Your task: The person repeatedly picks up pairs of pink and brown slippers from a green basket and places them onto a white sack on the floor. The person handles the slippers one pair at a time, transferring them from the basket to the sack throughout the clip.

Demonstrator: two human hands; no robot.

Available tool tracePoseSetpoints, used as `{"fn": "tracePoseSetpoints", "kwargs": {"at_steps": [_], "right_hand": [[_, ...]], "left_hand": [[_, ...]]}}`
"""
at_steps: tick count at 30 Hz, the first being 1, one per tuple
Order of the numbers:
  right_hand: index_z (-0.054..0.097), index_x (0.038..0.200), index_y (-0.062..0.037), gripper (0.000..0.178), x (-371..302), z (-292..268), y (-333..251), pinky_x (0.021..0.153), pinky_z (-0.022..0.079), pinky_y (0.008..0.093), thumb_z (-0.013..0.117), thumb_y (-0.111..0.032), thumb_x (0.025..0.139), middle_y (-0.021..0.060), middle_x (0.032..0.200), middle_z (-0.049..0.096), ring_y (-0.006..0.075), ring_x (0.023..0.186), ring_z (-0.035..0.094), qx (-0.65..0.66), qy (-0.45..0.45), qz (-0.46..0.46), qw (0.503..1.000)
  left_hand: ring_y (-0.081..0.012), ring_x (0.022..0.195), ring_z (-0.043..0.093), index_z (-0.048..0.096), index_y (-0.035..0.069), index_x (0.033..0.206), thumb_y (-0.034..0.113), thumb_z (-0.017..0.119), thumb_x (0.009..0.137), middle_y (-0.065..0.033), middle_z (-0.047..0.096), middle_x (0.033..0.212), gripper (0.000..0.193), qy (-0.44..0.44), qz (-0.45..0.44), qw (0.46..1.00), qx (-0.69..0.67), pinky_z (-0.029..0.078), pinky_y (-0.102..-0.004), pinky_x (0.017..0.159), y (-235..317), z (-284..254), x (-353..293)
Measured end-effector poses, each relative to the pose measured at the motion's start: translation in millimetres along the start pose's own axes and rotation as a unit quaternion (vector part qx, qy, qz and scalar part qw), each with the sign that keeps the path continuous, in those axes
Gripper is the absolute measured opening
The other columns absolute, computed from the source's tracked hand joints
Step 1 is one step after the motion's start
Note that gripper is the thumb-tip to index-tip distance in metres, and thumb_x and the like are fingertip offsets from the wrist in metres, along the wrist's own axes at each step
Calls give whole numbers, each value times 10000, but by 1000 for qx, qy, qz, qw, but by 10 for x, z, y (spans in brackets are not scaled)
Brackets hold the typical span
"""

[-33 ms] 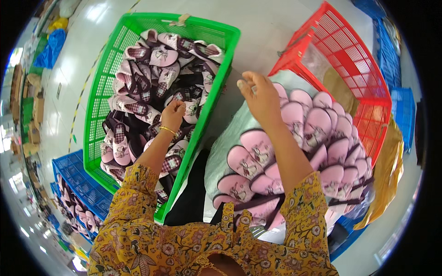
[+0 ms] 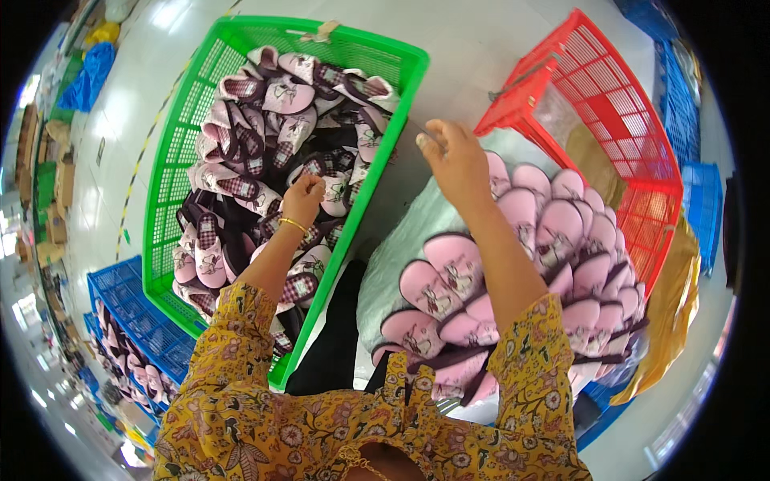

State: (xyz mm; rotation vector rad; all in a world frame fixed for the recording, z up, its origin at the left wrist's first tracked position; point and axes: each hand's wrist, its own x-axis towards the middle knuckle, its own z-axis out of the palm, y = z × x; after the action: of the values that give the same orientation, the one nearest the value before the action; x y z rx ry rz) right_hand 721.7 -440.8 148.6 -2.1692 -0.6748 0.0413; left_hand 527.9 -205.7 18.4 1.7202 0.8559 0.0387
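My left hand (image 2: 303, 202), with a bracelet at the wrist, is closed over the green basket (image 2: 365, 188). Its fingers are curled, and whatever they hold, if anything, is hidden. Pink slippers (image 2: 290, 94) with checked linings and a printed animal figure fill that basket in a loose heap. To the right, my right hand (image 2: 459, 164) is raised beside a pile of pink slippers (image 2: 453, 260) with dark edges. Thumb and fingers are drawn together there, with a thin dark line at their tips that I cannot make out. The pile's slippers overlap in rows.
A red crate (image 2: 618, 88) stands tilted behind the pile, next to brown wrapping (image 2: 670, 321). Pale clear plastic sheeting (image 2: 401, 248) lies under the slippers. At the lower left is a blue crate (image 2: 144, 313) with more slippers. Blue crates (image 2: 702, 208) stand at the far right.
The view has shifted slightly. My right hand's fingers have turned a little, and a thin dark line now shows at their tips. My left hand stays curled over the basket.
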Motion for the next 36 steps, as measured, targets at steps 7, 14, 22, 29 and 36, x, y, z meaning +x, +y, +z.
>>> {"fn": "tracePoseSetpoints", "kwargs": {"at_steps": [7, 14, 22, 29, 36], "right_hand": [[599, 1028, -27, 261, 1185, 1141, 626, 887, 448, 418, 629, -204, 839, 152, 1078, 599, 328, 1027, 547, -142, -41, -150, 978], [646, 929, -135, 143, 1259, 1818, 920, 925, 407, 401, 552, -232, 880, 39, 831, 661, 231, 824, 603, -204, -79, -152, 964], [646, 838, -144, 72, 1274, 1794, 973, 923, 408, 383, 601, -200, 835, 10, 747, 653, 205, 707, 589, -195, -34, -160, 967], [647, 836, -150, 44, 1272, 1831, 976, 919, 407, 375, 635, -180, 806, -11, 744, 649, 185, 699, 582, -182, -28, -163, 969], [649, 833, -153, 61, 1271, 1815, 987, 915, 416, 386, 657, -192, 788, -12, 760, 653, 186, 700, 585, -185, -40, -170, 967]], "left_hand": [[-247, 705, 611, 632, 54, 925, 130, 603, 840, -106, 633, 812, 117, 14, 94, 980, 172, 478, -342, 653, -320, 111, 1025], [-319, 976, 556, 623, 113, 1026, 118, 642, 759, -102, 598, 1050, 268, 35, 308, 912, 269, 477, -405, 825, 47, 642, 2013], [-371, 981, 542, 542, 43, 1057, 339, 799, 655, -179, 537, 1030, 561, 218, -12, 960, 173, 465, -429, 829, -107, 1472, 2393], [-405, 1198, 474, 416, 10, 1324, 515, 789, 598, -273, 479, 1270, 959, 146, -216, 965, -16, 403, -423, 989, -199, 1722, 2655], [-398, 1091, 568, 618, 22, 1122, 522, 719, 656, -252, 594, 1158, 691, 29, -211, 976, 44, 441, -430, 932, -463, 1387, 2789]]}}
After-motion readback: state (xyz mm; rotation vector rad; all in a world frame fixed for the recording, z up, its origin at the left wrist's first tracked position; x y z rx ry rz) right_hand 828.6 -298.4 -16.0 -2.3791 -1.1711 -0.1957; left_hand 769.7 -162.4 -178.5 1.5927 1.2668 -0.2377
